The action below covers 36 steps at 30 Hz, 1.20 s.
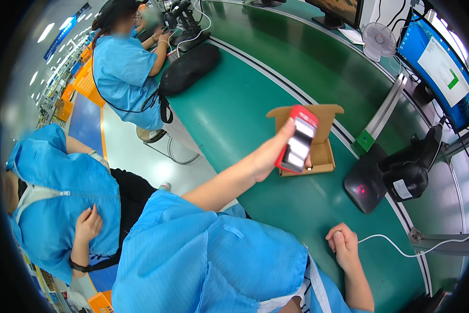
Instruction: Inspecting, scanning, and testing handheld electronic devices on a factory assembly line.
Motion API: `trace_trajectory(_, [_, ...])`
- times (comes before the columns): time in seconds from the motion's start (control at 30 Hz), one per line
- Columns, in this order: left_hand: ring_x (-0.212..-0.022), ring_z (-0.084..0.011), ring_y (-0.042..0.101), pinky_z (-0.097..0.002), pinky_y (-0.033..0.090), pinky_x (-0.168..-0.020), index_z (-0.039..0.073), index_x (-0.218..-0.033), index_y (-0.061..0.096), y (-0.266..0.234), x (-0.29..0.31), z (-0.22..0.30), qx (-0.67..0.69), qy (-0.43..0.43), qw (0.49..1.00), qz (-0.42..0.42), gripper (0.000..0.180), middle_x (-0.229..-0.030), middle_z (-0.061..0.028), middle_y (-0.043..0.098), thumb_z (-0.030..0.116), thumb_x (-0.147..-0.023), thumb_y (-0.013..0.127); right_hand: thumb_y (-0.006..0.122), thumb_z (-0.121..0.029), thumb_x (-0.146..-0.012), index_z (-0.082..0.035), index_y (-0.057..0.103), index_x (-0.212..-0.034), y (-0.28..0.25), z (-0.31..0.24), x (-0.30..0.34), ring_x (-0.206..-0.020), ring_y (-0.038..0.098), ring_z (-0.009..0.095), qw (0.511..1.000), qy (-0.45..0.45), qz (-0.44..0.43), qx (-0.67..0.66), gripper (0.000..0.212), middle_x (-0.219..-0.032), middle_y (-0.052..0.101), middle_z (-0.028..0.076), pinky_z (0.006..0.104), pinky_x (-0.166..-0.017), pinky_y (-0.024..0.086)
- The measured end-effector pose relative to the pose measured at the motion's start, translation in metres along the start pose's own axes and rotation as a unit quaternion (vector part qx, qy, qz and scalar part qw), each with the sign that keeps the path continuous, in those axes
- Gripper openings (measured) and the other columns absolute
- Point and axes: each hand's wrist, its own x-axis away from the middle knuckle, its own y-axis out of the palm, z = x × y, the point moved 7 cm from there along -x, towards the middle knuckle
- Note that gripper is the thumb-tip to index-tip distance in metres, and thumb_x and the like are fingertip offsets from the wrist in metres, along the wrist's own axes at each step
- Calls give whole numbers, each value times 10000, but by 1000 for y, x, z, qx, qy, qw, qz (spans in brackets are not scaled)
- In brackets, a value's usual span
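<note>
My left hand [274, 151] is raised over the green bench, wrapped round a red handheld device [299, 139] with a dark front. Glare washes out most of its screen. Behind and below the device stands an open brown cardboard box [322, 155], its lid tipped back. Lower down, close to the bench edge, my right hand [344, 246] is closed with the thumb on top. A thin white cable [386, 238] runs up to this hand and ends from view there, so it appears gripped; its tip is hidden.
A black barcode scanner [409, 169] rests on its stand at the right. Beyond are a monitor [443, 73] and a small fan [379, 40]. A black bag [190, 70] lies farther along the bench. One person [122, 73] works there; another person [70, 193] is close on my left.
</note>
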Motion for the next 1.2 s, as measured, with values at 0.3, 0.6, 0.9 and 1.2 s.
trace_trajectory(0.3, [-905, -297, 680, -318, 560, -610, 61, -1405, 400, -22, 17, 4, 246, -25, 969, -1, 769, -1060, -193, 660, 661, -963, 208, 488, -211, -986, -7, 588, -852, 1, -1, -1, -522, 440, 63, 1000, 12, -12, -25, 263, -580, 489, -8, 228, -484, 346])
trace_trajectory(0.6, [-609, -227, 686, -277, 522, -432, 18, -1251, 512, -45, 28, -2, -59, -163, 984, 31, 712, -865, -157, 690, 630, -975, 271, 496, -222, -984, -12, 598, -856, 0, -2, -1, -535, 457, 64, 1000, 18, -14, -3, 267, -587, 495, -10, 228, -498, 363])
trace_trajectory(0.9, [-526, -201, 655, -227, 513, -420, -13, -1289, 422, -78, 25, -1, -73, -145, 986, 48, 747, -914, -159, 664, 635, -977, 220, 503, -199, -972, -29, 609, -863, 2, 0, -1, -539, 470, 67, 1000, 14, -21, 4, 228, -592, 505, -4, 238, -503, 378])
trace_trajectory(1.2, [-529, -108, 456, -236, 369, -484, 45, -1136, 477, -75, 72, 30, -149, 190, 934, 264, 447, -736, -11, 467, 454, -1031, 331, 489, -154, -962, -26, 600, -834, 0, -1, -3, -500, 444, 56, 1000, 21, -9, 9, 212, -570, 502, -6, 230, -463, 349])
